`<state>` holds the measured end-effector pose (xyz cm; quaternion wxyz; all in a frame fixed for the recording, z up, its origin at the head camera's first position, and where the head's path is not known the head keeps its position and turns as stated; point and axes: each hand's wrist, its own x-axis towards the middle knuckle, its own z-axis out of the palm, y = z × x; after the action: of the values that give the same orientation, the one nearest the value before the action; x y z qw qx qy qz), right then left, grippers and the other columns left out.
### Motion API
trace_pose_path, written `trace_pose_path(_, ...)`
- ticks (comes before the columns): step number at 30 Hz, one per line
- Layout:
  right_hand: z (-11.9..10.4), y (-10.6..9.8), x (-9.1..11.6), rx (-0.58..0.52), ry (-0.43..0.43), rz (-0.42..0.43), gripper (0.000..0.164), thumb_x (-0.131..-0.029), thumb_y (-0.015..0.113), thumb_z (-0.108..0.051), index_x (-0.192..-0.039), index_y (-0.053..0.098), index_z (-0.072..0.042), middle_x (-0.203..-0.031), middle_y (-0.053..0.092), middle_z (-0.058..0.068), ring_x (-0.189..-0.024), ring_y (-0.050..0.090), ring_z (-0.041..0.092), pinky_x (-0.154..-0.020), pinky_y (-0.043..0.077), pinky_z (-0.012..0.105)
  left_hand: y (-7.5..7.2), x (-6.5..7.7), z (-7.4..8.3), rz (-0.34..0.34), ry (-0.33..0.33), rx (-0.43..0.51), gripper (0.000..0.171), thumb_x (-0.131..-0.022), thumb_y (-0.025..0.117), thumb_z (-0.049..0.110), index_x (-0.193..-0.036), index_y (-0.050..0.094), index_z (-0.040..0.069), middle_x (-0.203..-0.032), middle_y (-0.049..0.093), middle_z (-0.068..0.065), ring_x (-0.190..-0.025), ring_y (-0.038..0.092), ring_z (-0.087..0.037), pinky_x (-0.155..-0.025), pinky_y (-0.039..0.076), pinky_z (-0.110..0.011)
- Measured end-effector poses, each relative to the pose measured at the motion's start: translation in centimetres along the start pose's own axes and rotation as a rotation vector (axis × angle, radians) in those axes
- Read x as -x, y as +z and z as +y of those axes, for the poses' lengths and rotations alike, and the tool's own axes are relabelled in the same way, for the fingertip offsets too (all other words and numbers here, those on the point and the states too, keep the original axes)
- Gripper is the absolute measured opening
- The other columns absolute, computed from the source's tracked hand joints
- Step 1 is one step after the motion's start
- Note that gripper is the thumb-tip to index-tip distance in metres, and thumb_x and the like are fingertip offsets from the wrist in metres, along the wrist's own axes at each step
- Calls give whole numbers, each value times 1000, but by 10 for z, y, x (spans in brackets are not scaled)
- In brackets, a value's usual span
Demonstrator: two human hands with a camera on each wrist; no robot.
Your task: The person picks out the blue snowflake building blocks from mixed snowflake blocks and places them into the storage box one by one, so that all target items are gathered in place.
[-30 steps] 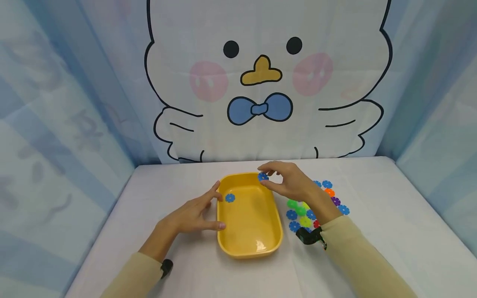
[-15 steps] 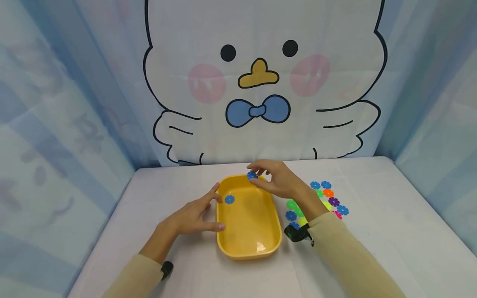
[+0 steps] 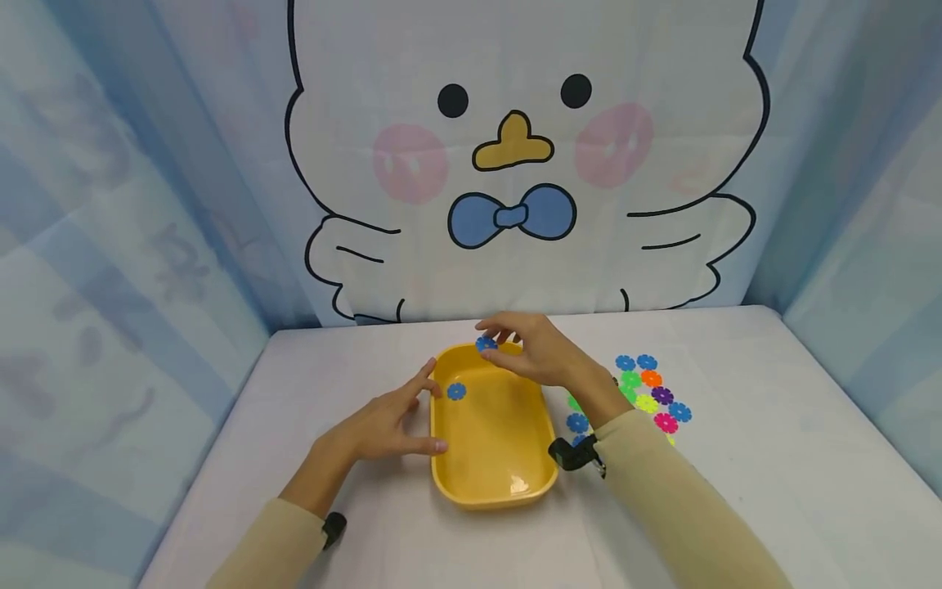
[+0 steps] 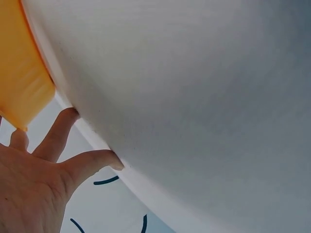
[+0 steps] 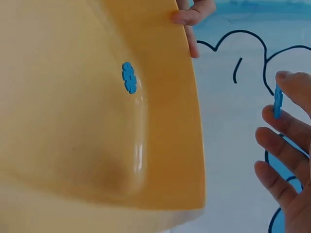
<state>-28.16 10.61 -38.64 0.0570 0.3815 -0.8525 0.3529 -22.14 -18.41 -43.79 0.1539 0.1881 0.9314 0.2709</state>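
Observation:
A yellow tray (image 3: 493,442) stands on the table with one blue snowflake disc (image 3: 456,392) lying inside, near its far left corner. My left hand (image 3: 383,425) spans the tray's left side, its thumb and fingertips at the rim; the left wrist view shows this hand's spread fingers (image 4: 58,138) beside the tray's wall. Over the far edge of the tray, my right hand (image 3: 537,348) pinches a second blue snowflake disc (image 5: 278,102) between thumb and index finger, the other fingers spread apart in the right wrist view.
To the right of the tray lie several snowflake discs, among them a purple disc (image 3: 662,395), an orange disc (image 3: 651,378) and a pink disc (image 3: 666,422). The right forearm covers part of this group. A printed curtain (image 3: 515,270) hangs behind the white table (image 3: 795,458).
My right hand has moved left with the pinched disc, from the tray's far right corner along its far edge. The left hand and the disc in the tray keep their places.

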Motion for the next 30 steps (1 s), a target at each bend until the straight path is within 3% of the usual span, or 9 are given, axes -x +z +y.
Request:
trace_pose_path(7,-1,13,-7,-33,19,-33,37,-96,75,-22,-131,67,-14,-125,70,2,-105,64,17,-97,57,42,-1,0,-1,-3,18,-9,116,-78,76,69,-166,8,34,-142,49,22,-136,55,-29,-111,46,-56)
trace_pose_path(17,0,30,-12,-81,66,-114,43,-96,75,-22,-135,62,-13,-114,72,4,-106,66,21,-99,57,47,0,-1,-2,6,16,3,113,-77,78,68,-165,13,36,-151,47,16,-136,56,-31,-108,48,-58)
trace_pose_path(21,3,36,-13,-76,95,-144,44,-95,75,-21,-136,61,-12,-114,74,5,-106,67,21,-100,56,47,-1,0,-2,4,29,14,102,-78,78,66,-160,27,35,-165,32,13,-136,56,-33,-107,49,-59)
trace_pose_path(25,5,41,-13,-68,127,-180,44,-95,75,-21,-137,60,-17,-116,74,4,-108,67,20,-101,55,45,-1,2,-2,1,54,22,80,-79,79,64,-145,44,34,-172,9,16,-135,56,-35,-105,50,-58)
trace_pose_path(30,4,48,-13,-39,165,-212,45,-94,77,-21,-137,61,-21,-118,75,1,-110,67,18,-103,54,42,-1,3,-3,2,80,27,70,-80,79,62,-136,49,32,-171,3,21,-135,56,-35,-107,50,-56)
